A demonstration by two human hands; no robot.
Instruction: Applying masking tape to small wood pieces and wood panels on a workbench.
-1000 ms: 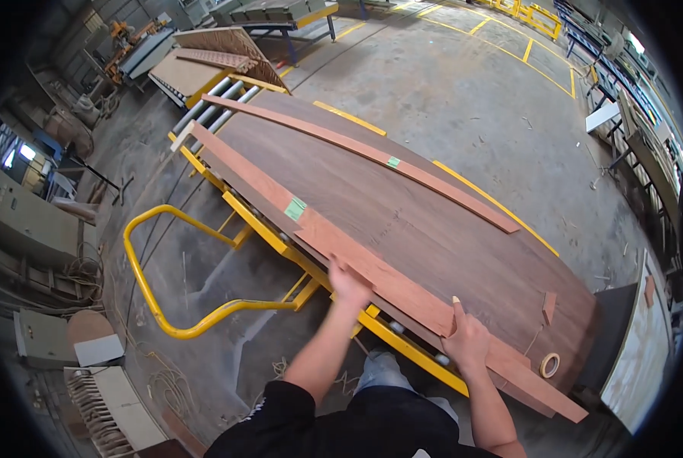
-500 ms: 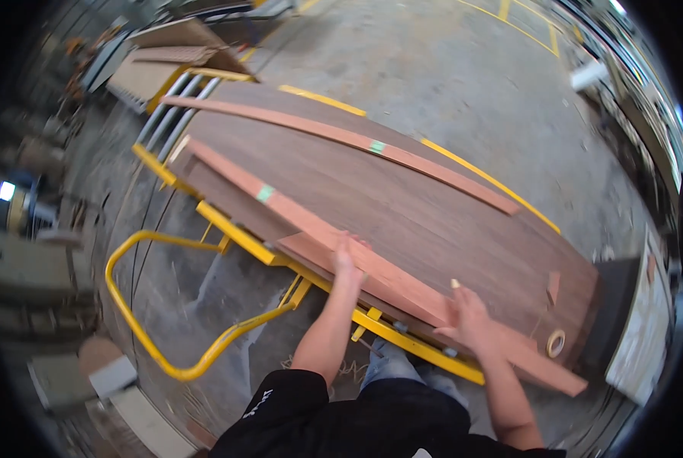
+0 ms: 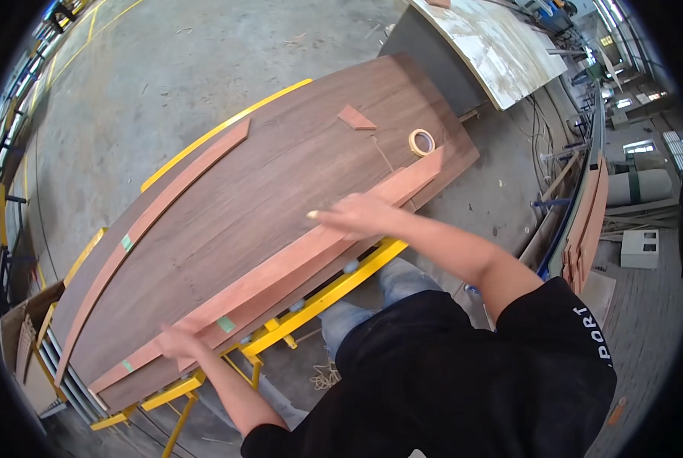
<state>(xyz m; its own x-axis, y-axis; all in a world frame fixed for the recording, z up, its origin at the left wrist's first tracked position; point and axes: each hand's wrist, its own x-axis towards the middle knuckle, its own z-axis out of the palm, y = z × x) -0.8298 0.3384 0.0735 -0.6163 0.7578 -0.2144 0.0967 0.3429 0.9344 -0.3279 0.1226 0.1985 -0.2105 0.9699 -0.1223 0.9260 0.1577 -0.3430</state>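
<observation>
Long reddish wooden strips (image 3: 272,269) lie along the near edge of a large dark brown wood panel (image 3: 272,187), partly overlapping, with pieces of green tape on them. My right hand (image 3: 356,215) rests over the strips toward their right end, fingers stretched out to the left; one fingertip has a pale yellow covering. Toward the other end, my left hand (image 3: 181,343) is over the strip, slightly blurred, its fingers apart. Whether either palm presses on the wood cannot be made out.
Another reddish strip (image 3: 181,183) with green tape lies along the panel's far side. A short wood offcut (image 3: 356,117) and a tape roll (image 3: 412,144) lie near the right end. Beneath is a yellow metal frame (image 3: 326,288). A pale-topped table (image 3: 482,49) stands beyond the panel's right end.
My view has turned to the right, so the panel now slants up to the right. My hands are farther apart along the strips, the left one nearer their left end.
</observation>
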